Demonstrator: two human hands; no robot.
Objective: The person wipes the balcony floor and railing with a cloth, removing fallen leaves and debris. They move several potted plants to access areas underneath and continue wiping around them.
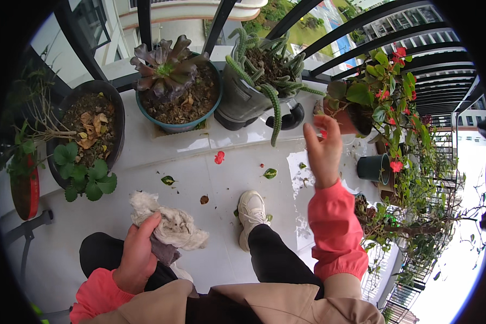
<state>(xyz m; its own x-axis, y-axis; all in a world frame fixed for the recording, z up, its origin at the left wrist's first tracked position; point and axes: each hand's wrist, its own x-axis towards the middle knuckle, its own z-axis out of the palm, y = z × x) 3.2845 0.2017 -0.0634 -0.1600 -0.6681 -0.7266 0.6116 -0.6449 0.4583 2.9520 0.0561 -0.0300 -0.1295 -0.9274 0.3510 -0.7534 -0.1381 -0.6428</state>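
Note:
My left hand (139, 253) grips a crumpled, dirty off-white cloth (174, 227), with a dark grey-brown cloth (164, 251) beneath it. My right hand (326, 150) reaches forward with its fingers apart, near the terracotta-coloured pot (340, 115) of a red-flowered begonia (382, 91). Whether its fingertips touch the pot or stems cannot be told. Left of that hand, a clear container with a black handle (243, 97) holds a trailing cactus (273, 105). A purple succulent (166, 69) grows in a round teal-rimmed pot (178, 125) beside it.
A dark oval planter (119, 113) and a red-rimmed pot (34, 190) stand at left. Black railings (222, 20) run behind the white ledge (145, 146). A green pot (372, 168) and leafy plants line the right. Fallen leaves (168, 180) and a red petal (219, 157) lie on the tiles.

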